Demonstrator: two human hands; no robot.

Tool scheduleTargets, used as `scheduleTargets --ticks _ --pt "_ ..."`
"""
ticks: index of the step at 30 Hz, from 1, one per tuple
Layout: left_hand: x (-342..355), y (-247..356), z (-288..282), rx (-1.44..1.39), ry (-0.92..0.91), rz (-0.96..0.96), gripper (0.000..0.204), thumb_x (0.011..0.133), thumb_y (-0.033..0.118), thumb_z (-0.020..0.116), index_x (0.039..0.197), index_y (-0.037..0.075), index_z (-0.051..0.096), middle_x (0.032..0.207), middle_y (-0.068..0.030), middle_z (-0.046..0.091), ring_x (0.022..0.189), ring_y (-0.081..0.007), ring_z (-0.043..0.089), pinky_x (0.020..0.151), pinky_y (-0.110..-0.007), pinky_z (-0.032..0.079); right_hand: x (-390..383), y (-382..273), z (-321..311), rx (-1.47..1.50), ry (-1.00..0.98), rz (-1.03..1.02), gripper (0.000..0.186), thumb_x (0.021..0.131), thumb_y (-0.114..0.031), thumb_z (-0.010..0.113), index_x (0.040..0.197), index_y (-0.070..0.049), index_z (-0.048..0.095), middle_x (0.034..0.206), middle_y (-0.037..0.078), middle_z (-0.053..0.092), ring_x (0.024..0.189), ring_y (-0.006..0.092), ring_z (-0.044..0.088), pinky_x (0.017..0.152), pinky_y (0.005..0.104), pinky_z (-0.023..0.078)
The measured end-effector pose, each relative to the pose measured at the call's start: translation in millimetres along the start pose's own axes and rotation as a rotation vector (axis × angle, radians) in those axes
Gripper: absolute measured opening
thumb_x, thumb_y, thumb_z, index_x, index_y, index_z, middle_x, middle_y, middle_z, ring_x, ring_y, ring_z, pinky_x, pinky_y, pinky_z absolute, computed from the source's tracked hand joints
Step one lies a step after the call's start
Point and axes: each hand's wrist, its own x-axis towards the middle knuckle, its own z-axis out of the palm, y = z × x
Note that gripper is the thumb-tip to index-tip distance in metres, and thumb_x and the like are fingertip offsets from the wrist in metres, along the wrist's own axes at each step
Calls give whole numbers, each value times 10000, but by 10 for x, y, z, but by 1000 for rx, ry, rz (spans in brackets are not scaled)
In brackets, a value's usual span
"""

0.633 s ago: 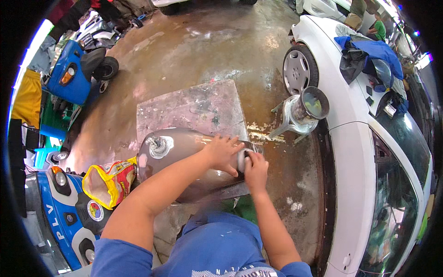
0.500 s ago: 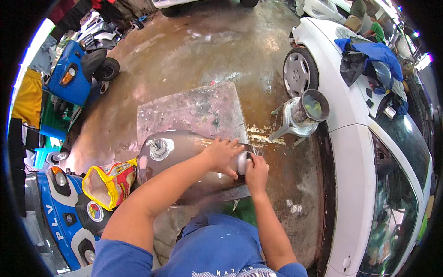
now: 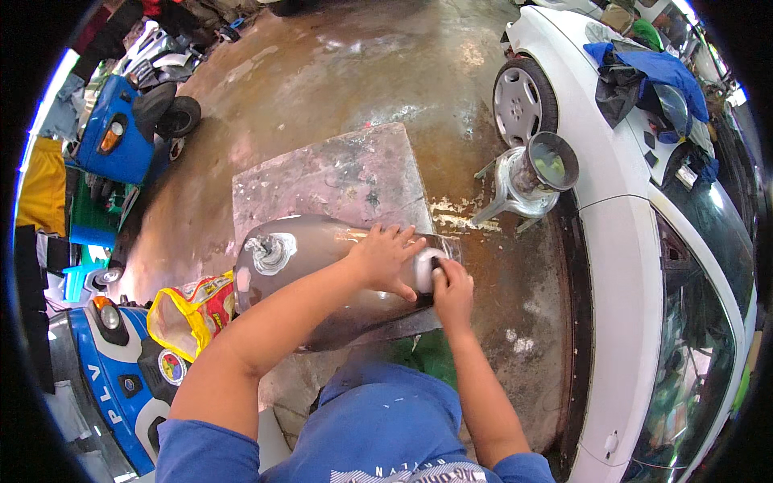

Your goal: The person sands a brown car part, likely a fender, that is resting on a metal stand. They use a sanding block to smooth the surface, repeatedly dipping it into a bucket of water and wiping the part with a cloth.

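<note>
A smooth grey-brown motorcycle fuel tank [image 3: 330, 233] lies on a low, paint-stained table top. Near its left end is a bare silvery filler area [image 3: 270, 252], and at its right end a pale, whitish rounded patch [image 3: 424, 272]. My left hand [image 3: 385, 259] rests flat on the tank beside that patch, fingers spread and holding nothing. At the patch's right edge, my right hand [image 3: 454, 291] has its fingers pressed together. A small dark bit shows by its fingertips, too little of it visible to name.
Beyond the tank the table top [image 3: 338, 177] extends. At right, a bucket [image 3: 546, 167] of murky liquid stands on a stool [image 3: 503, 193] beside a white car [image 3: 616, 266]. A yellow-red bag [image 3: 193, 318] and a blue vehicle front [image 3: 109, 366] are at left.
My right hand has shifted slightly along the edge of the whitish patch. My left hand stays spread on the tank. The whole view has tilted a little.
</note>
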Motion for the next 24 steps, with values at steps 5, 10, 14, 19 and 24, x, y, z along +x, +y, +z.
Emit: scheduleTargets --ticks 5,10,14,19,24 --pt "30 -24 -18 -8 9 23 1253 696 903 669 1616 97 398 1648 -229 398 1454 -438 448 1167 -637 357 163 314 26 170 -53 79 346 989 -225 666 1261 -19 724 1314 209 694 1247 388 626 1094 462 455" --pt "-31 -18 22 3 67 15 1237 693 901 675 1600 101 420 1634 -245 408 1445 -442 463 1153 -643 375 -116 107 -24 43 16 -68 339 996 -211 655 1259 -7 718 1309 209 694 1226 395 630 1098 465 449" --pt "71 -6 10 28 55 44 1226 695 900 673 1597 107 425 1634 -244 414 1451 -444 463 1153 -636 379 426 419 27 285 -76 201 347 997 -223 655 1258 -2 719 1305 210 701 1247 395 628 1100 461 454" --pt "17 -28 53 56 64 36 1221 691 891 681 1594 109 428 1625 -242 429 1449 -442 467 1145 -621 396 -303 615 3 296 6 111 334 995 -219 647 1244 -11 729 1288 210 708 1223 395 643 1076 464 464" --pt "59 13 -14 55 25 43 1210 694 867 702 1600 117 418 1634 -234 417 1449 -444 462 1157 -615 383 360 514 67 253 -40 115 352 1006 -240 618 1263 -25 726 1289 200 708 1206 400 640 1068 462 464"
